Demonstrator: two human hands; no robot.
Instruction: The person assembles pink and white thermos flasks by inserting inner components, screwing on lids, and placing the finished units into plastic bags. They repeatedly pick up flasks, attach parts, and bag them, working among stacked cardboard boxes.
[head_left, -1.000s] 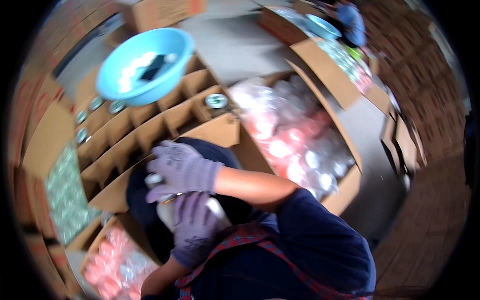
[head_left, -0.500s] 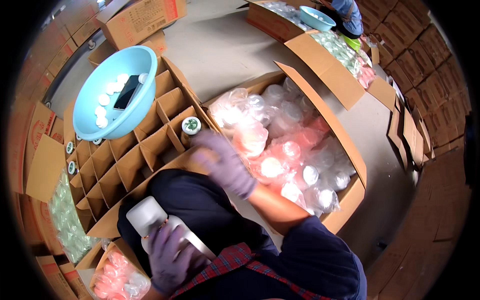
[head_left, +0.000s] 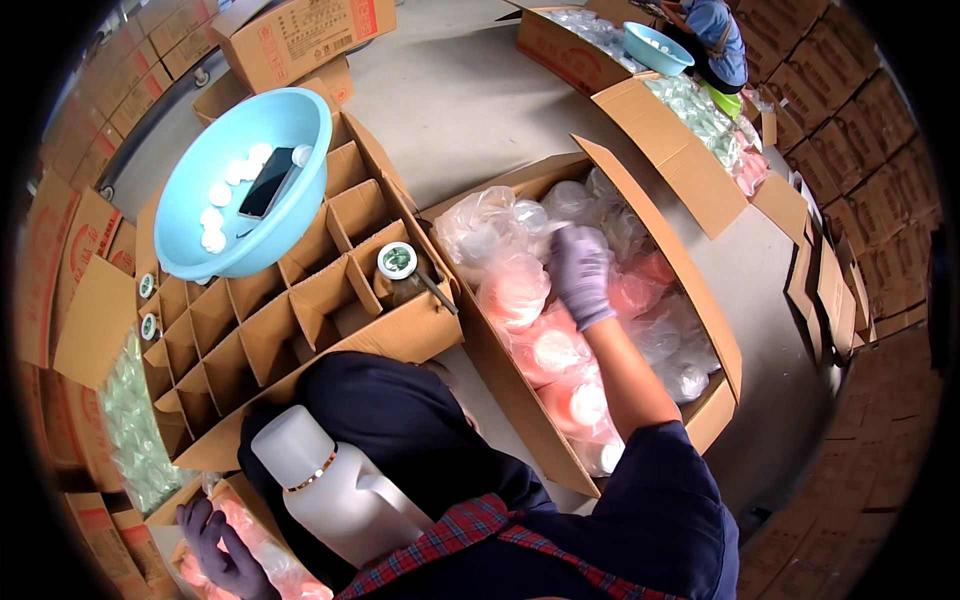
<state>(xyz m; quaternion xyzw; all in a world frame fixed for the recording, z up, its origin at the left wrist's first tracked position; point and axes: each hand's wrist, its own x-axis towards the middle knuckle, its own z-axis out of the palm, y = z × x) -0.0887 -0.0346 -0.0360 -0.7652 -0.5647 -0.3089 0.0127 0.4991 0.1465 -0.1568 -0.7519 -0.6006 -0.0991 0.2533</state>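
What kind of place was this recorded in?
Probably a packing area in a warehouse or workshop: stacked brown cartons line the right side, a divided carton stands beside an open carton of plastic-wrapped items, and another person appears busy farther off.

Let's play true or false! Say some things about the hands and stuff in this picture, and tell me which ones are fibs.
The purple-gloved right hand is over the large open cardboard box. True.
The purple-gloved left hand holds the white bottle with a looped handle. False: neither hand touches it; it rests on the lap.
The round light-blue plastic basin contains a flat black phone. True.
The basin stands on the floor. False: it sits on the divided brown cardboard box.
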